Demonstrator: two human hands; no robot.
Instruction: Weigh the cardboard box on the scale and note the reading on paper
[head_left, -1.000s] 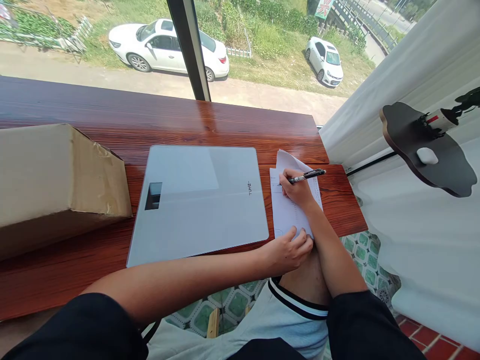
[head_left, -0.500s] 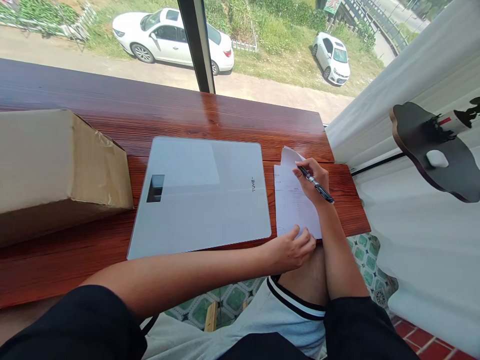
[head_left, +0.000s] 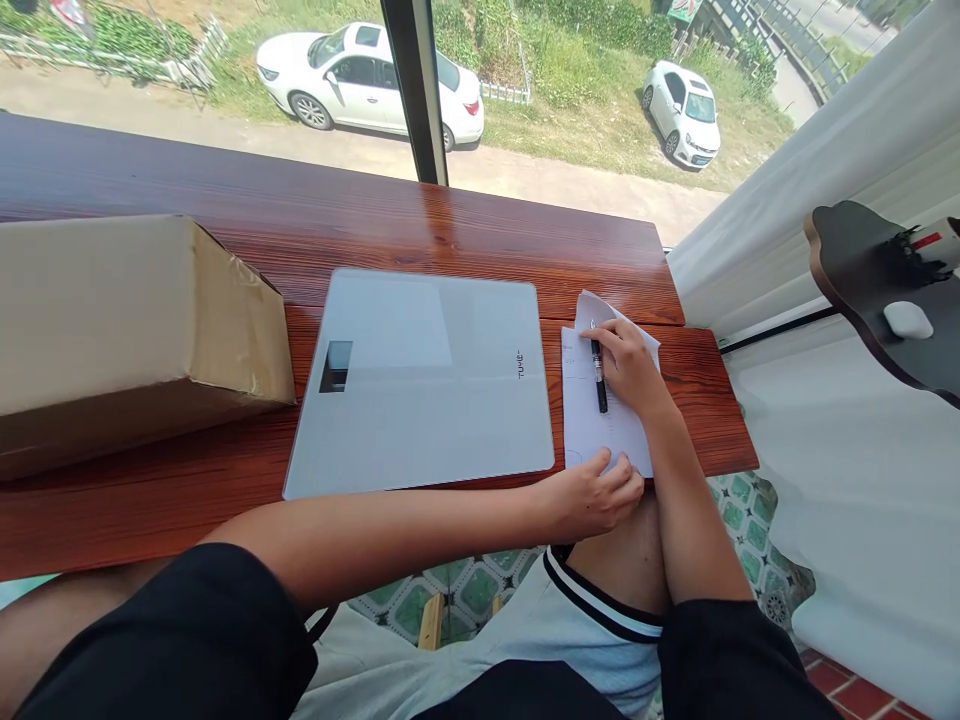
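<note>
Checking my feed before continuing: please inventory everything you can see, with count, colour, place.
Table: one, reddish, across view.
Paper: count unclear, white, table's right end.
Pen: one, black, over paper.
Panel: one, greyish, table's middle.
Box: one, brown, table's left.
Curtain: count unclear, white, right.
Stand: one, dark, right.
Container: one, mostly white, on stand.
Rounded object: one, white, on stand.
Window post: one, dark, top.
Cars: two, white, outside.
Greenery: plenty, green, outside.
Floor tiles: many, green, below.
Shorts: one, pale, lap.
Sleeves: two, black, bottom.
Left hand: one, bare, paper's near edge.
Right hand: one, bare, holding pen.
</note>
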